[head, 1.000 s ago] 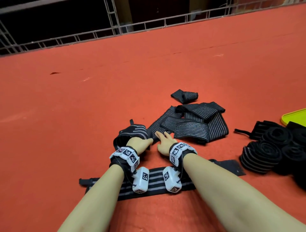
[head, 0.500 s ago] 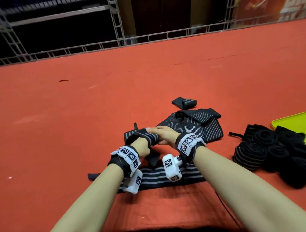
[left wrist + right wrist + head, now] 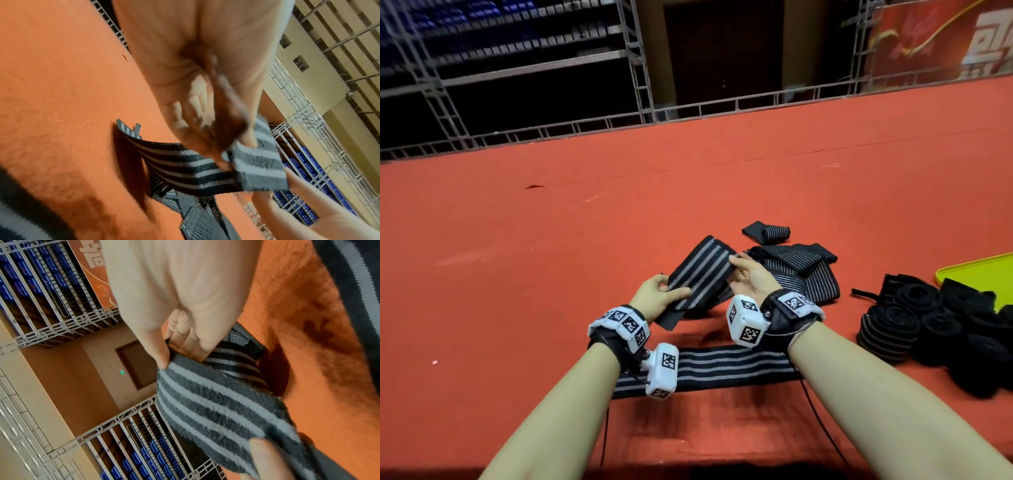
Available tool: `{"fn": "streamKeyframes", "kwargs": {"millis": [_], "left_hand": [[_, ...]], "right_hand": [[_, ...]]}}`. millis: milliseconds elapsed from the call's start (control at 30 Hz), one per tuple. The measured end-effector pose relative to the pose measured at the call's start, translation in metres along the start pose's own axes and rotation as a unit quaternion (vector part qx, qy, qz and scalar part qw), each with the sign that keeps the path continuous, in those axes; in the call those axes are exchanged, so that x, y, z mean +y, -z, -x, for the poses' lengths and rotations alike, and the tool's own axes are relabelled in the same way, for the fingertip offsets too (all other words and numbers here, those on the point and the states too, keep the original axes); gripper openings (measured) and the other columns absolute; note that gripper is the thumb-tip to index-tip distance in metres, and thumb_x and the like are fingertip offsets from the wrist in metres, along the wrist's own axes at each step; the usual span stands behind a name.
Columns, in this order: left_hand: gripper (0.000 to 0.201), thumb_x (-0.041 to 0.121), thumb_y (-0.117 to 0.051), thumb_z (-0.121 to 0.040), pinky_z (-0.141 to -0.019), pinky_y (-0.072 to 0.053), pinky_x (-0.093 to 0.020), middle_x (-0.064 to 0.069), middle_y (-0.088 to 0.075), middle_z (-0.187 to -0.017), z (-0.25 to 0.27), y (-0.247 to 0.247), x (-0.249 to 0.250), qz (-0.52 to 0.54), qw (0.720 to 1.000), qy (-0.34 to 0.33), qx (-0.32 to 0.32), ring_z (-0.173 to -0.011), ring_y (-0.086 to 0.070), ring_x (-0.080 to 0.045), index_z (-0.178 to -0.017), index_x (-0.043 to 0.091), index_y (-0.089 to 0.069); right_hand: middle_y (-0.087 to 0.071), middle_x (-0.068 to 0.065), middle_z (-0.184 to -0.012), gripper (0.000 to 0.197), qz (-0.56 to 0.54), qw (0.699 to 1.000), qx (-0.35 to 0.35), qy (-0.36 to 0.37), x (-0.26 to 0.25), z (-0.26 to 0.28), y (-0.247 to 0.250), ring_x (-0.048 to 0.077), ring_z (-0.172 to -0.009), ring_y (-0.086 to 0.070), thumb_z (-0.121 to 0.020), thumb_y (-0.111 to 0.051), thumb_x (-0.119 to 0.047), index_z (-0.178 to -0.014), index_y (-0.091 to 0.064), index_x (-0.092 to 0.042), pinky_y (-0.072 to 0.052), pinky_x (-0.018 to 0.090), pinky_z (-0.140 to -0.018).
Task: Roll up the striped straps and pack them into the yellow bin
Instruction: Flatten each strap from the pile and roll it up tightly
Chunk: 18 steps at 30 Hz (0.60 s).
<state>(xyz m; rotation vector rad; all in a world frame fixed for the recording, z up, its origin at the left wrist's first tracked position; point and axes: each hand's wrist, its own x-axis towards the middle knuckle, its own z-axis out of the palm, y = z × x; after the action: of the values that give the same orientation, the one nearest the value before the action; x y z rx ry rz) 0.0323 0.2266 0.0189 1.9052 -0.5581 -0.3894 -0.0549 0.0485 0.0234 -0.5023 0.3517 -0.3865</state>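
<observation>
Both hands are raised off the red carpet (image 3: pixel 551 257) with one striped strap (image 3: pixel 700 274) stretched between them: the left hand (image 3: pixel 654 296) pinches its near end between thumb and fingers, and the right hand (image 3: pixel 751 279) grips the far edge with thumb (image 3: pixel 158 353) on one face and fingers (image 3: pixel 185 337) behind. The free tail of the strap hangs down to the carpet on the left-wrist view. My judgement is that the step in hand is straightening this strap before rolling; it would go best if the band were held flat and taut, edges square, the roll started tight from one short end and the stripes kept aligned so the coil does not cone. Slack or a twist in the hanging tail would likely spoil the roll. The held strap sits directly between the hands, above a second strap (image 3: pixel 722 373) laid flat beneath the wrists. A loose pile of straps (image 3: pixel 801 274) lies just beyond the right hand. The rolled straps (image 3: pixel 914 325) lie well to the right, beside the yellow bin (image 3: pixel 979 274), whose corner only is in view; whether any roll is inside it cannot be told
</observation>
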Motion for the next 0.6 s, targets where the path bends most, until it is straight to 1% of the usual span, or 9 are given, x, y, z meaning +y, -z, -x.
{"fn": "streamKeyframes", "kwargs": {"millis": [33,100,200,267,300,367,467,533,600], "left_hand": [[0.018,0.008,-0.074,-0.079,-0.072,-0.053,-0.025,-0.006,-0.068,-0.084,0.003,0.001,0.001,0.026,0.999,0.007,-0.027,-0.072,-0.064,-0.014,-0.090,0.010,-0.060],[0.022,0.000,-0.071,-0.079,-0.073,-0.054,-0.024,-0.008,-0.069,-0.089,0.009,0.004,0.004,0.046,0.997,0.001,-0.062,-0.078,-0.065,-0.017,-0.097,0.007,-0.062],[0.023,-0.009,-0.064,-0.081,-0.081,-0.056,-0.031,-0.016,-0.068,-0.098,0.013,0.009,0.006,0.185,0.982,0.009,-0.018,-0.090,-0.064,-0.027,-0.101,0.000,-0.064],[0.021,-0.008,-0.059,-0.085,-0.078,-0.058,-0.029,-0.016,-0.067,-0.102,0.015,0.009,0.009,0.294,0.956,0.012,0.015,-0.090,-0.065,-0.026,-0.106,-0.003,-0.062],[0.022,-0.004,-0.058,-0.087,-0.076,-0.058,-0.027,-0.015,-0.067,-0.104,0.014,0.008,0.009,0.320,0.947,0.010,0.028,-0.089,-0.067,-0.024,-0.109,-0.003,-0.061],[0.021,0.004,-0.056,-0.092,-0.070,-0.059,-0.026,-0.014,-0.068,-0.102,0.013,0.006,0.010,0.351,0.935,0.008,0.050,-0.081,-0.069,-0.019,-0.111,-0.002,-0.061],[0.014,0.009,-0.053,-0.094,-0.062,-0.058,-0.025,-0.011,-0.068,-0.093,0.015,0.009,0.009,0.364,0.927,0.010,0.087,-0.069,-0.069,-0.014,-0.102,0.002,-0.062],[0.012,0.010,-0.052,-0.095,-0.059,-0.057,-0.025,-0.010,-0.067,-0.091,0.015,0.015,0.004,0.368,0.923,0.010,0.114,-0.073,-0.068,-0.016,-0.100,0.004,-0.061],[0.011,0.010,-0.051,-0.095,-0.056,-0.056,-0.024,-0.009,-0.066,-0.092,0.015,0.024,-0.002,0.383,0.911,0.018,0.152,-0.080,-0.065,-0.018,-0.098,0.005,-0.061]], "right_hand": [[-0.055,0.008,-0.070,0.025,-0.003,1.000,0.007,0.012,-0.001,0.002,-0.001,0.017,-0.059,-0.056,-0.091,-0.049,0.009,-0.079,-0.048,-0.014,-0.056,0.027,-0.063],[-0.064,0.007,-0.062,0.027,-0.013,0.999,0.018,0.029,-0.004,0.006,-0.003,0.015,-0.055,-0.065,-0.092,-0.046,0.010,-0.081,-0.047,-0.015,-0.057,0.027,-0.060],[-0.065,0.007,-0.053,0.026,-0.034,0.998,0.047,0.025,-0.010,0.013,-0.004,0.014,-0.040,-0.062,-0.094,-0.044,0.009,-0.084,-0.046,-0.015,-0.053,0.024,-0.042],[-0.066,0.012,-0.060,0.013,-0.014,0.999,0.039,-0.028,-0.013,0.025,-0.006,0.016,-0.037,-0.061,-0.097,-0.043,-0.002,-0.089,-0.051,-0.008,-0.046,0.022,-0.033],[-0.067,0.013,-0.061,0.017,-0.007,0.999,0.028,-0.042,-0.014,0.029,-0.006,0.018,-0.038,-0.061,-0.099,-0.042,-0.010,-0.089,-0.055,-0.003,-0.045,0.021,-0.033],[-0.068,0.012,-0.061,0.035,-0.015,0.999,0.010,-0.035,-0.015,0.033,-0.006,0.019,-0.044,-0.065,-0.100,-0.042,-0.023,-0.083,-0.063,0.000,-0.046,0.021,-0.035],[-0.071,0.011,-0.065,0.058,-0.061,0.998,-0.010,-0.001,-0.019,0.036,-0.006,0.020,-0.051,-0.069,-0.098,-0.046,-0.038,-0.062,-0.074,-0.003,-0.051,0.024,-0.041],[-0.072,0.012,-0.072,0.053,-0.075,0.997,-0.001,0.018,-0.023,0.037,-0.006,0.022,-0.055,-0.070,-0.098,-0.046,-0.039,-0.068,-0.074,-0.006,-0.056,0.029,-0.050],[-0.072,0.010,-0.072,0.038,-0.084,0.996,0.030,0.029,-0.029,0.037,-0.002,0.022,-0.055,-0.070,-0.099,-0.046,-0.033,-0.081,-0.067,-0.007,-0.057,0.031,-0.052]]}}
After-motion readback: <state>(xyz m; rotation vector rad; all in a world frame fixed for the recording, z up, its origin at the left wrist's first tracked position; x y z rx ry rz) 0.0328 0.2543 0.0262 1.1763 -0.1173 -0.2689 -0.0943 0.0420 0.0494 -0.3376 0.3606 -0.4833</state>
